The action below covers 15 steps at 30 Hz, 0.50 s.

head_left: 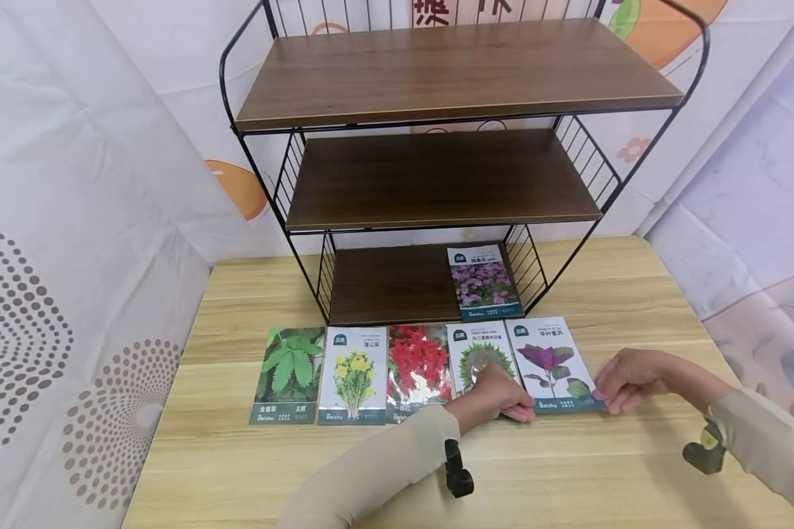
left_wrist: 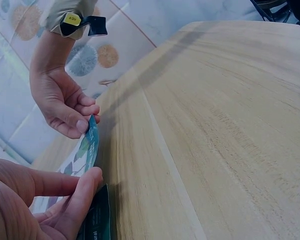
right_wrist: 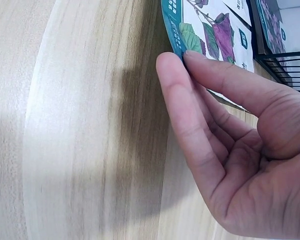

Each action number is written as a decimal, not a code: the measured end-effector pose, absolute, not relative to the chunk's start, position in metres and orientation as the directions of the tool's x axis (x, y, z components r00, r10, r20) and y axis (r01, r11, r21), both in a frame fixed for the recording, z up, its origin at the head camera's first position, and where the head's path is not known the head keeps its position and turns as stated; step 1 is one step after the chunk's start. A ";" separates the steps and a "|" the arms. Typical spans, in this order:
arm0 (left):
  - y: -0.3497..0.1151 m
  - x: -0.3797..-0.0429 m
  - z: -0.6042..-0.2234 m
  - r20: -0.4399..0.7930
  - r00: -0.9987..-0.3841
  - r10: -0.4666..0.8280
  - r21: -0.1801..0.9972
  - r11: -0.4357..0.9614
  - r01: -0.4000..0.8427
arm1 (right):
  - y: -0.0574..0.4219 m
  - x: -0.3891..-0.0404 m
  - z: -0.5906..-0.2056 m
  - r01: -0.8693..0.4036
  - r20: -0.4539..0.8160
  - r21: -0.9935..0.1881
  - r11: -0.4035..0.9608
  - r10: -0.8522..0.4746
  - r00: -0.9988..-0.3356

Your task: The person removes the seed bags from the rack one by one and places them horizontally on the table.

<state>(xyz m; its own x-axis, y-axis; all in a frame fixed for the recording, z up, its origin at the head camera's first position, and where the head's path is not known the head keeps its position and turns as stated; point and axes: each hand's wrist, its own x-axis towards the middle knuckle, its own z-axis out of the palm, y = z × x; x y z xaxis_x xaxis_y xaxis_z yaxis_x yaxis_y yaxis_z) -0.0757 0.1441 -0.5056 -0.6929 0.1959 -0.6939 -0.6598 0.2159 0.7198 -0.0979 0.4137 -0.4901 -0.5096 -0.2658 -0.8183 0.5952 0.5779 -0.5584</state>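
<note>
A seed packet with a purple-leaved plant [head_left: 548,360] lies at the right end of a row of packets. My right hand [head_left: 638,378] pinches its lower right corner between thumb and forefinger, as the right wrist view shows up close. At its lower left corner, my left hand [head_left: 496,393] pinches the bottom edge between finger and thumb. The packet's teal bottom edge [left_wrist: 92,142] bends up slightly from the wood in the left wrist view. Beneath my left hand is the sunflower seed packet [head_left: 479,345], its lower part mostly covered by the hand.
To the left lie a red-flower packet [head_left: 418,364], a yellow-flower packet [head_left: 353,382] and a green-leaf packet [head_left: 288,375]. Behind stands a black wire rack with brown shelves [head_left: 443,176]; a purple-flower packet [head_left: 483,283] rests on its bottom shelf, at the right.
</note>
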 end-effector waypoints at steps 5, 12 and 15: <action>0.143 -0.076 -0.508 -0.683 -0.702 0.200 0.729 0.233 -0.643 | 0.413 -0.097 -0.491 0.592 -0.817 -0.561 0.579 -0.269 -0.511; 0.142 -0.076 -0.508 -0.681 -0.703 0.207 0.731 0.246 -0.636 | 0.414 -0.097 -0.492 0.595 -0.821 -0.549 0.587 -0.249 -0.513; 0.142 -0.076 -0.507 -0.684 -0.701 0.204 0.728 0.257 -0.636 | 0.413 -0.097 -0.491 0.600 -0.826 -0.540 0.590 -0.233 -0.513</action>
